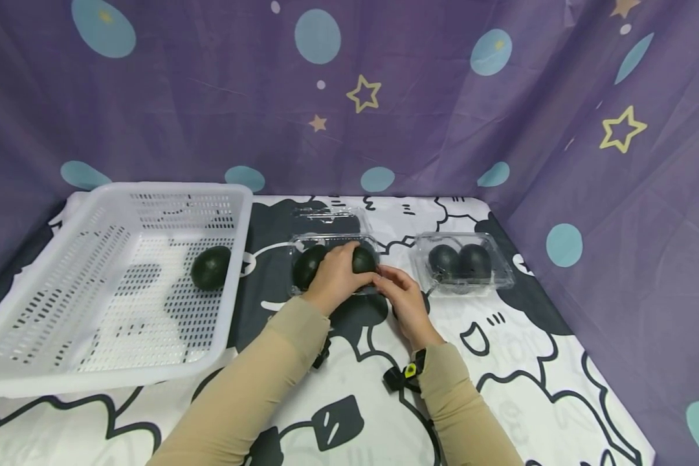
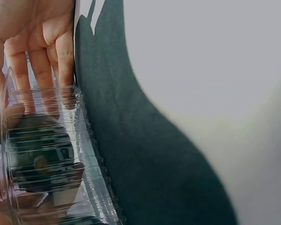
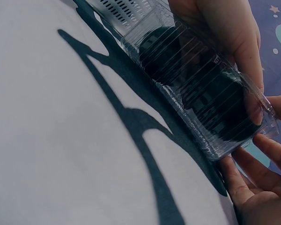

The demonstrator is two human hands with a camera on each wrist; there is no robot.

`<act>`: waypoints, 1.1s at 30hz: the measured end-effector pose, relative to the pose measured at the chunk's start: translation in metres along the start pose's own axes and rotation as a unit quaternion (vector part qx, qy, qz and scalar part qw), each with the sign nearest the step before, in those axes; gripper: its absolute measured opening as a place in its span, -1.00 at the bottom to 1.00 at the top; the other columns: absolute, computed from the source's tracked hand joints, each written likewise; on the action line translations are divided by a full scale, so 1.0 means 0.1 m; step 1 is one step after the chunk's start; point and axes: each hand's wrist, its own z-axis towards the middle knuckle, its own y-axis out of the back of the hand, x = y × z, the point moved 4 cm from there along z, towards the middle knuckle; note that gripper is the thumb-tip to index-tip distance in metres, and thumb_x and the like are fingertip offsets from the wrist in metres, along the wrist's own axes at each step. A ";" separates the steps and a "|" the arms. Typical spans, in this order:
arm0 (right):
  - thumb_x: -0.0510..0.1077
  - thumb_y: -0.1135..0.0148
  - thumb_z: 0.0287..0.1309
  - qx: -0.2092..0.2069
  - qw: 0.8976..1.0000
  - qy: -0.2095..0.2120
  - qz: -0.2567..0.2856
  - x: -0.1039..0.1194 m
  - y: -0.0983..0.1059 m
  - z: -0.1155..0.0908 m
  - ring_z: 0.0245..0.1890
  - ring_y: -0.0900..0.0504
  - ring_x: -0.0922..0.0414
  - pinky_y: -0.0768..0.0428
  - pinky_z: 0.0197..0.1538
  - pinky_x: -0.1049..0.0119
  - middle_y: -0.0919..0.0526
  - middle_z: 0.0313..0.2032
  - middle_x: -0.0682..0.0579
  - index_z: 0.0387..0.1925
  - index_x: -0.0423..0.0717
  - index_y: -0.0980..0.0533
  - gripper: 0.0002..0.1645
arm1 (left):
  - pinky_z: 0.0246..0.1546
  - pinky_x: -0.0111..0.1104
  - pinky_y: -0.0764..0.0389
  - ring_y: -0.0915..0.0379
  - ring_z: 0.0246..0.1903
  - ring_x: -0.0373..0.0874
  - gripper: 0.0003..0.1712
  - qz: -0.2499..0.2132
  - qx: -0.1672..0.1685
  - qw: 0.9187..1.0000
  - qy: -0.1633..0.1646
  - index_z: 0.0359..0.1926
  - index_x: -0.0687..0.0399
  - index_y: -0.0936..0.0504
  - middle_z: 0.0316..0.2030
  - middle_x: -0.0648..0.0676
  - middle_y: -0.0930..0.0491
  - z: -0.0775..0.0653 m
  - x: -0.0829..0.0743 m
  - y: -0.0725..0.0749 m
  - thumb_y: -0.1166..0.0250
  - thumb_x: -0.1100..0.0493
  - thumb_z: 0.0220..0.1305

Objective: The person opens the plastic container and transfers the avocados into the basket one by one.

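Observation:
A clear plastic clamshell box [image 1: 366,241] stands on the cloth with its lid [image 1: 326,217] folded back. One avocado [image 1: 309,265] sits in its left half. My left hand [image 1: 338,277] reaches over the near side and grips a second avocado [image 1: 364,260] in the right half; the palm hides part of the box. At the box's right end, the nearly straight fingers of my right hand [image 1: 406,301] touch the outer wall, and the right wrist view shows that hand [image 3: 262,187] low at the right. Through ribbed plastic, the left wrist view shows the gripped avocado [image 2: 40,154].
A white perforated basket [image 1: 241,259] stands on the left with one avocado [image 1: 211,268] against its right side. On the right is another clear box [image 1: 503,275] containing two avocados [image 1: 459,262]. A patterned cloth [image 1: 338,369] covers the table, and a purple curtain [image 1: 443,116] hangs behind it.

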 end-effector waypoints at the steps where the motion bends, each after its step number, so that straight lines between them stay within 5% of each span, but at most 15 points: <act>1: -0.20 -0.23 0.30 0.000 1.000 0.001 0.000 0.00 0.00 0.00 -0.08 -0.63 0.32 -0.59 0.07 0.41 -0.52 0.22 -0.17 0.24 -0.24 -0.48 -0.50 | 0.26 -0.03 -0.47 -0.41 0.28 0.18 -0.11 -0.003 -0.003 1.000 -0.001 0.40 0.17 -0.34 0.30 0.27 -0.44 0.00 0.00 0.00 -0.47 -0.08 0.15; 14: -0.12 -0.24 0.30 0.006 1.000 0.001 -0.009 0.00 0.00 -0.01 -0.03 -0.62 0.28 -0.54 0.21 0.25 -0.55 0.19 -0.11 0.22 -0.17 -0.50 -0.51 | 0.19 0.03 -0.50 -0.37 0.27 0.19 -0.12 -0.088 -0.058 0.994 -0.001 0.43 0.05 -0.32 0.33 0.21 -0.40 -0.04 0.04 0.06 -0.42 -0.13 0.18; 33: -0.11 -0.25 0.29 0.006 1.000 0.001 -0.011 -0.01 0.01 0.01 0.02 -0.62 0.25 -0.55 0.21 0.26 -0.55 0.22 -0.11 0.23 -0.16 -0.50 -0.49 | 0.05 0.00 -0.57 -0.47 0.12 0.14 -0.16 -0.116 -0.091 0.989 -0.027 0.40 -0.05 -0.34 0.23 0.18 -0.48 -0.08 0.00 0.16 -0.41 -0.15 0.15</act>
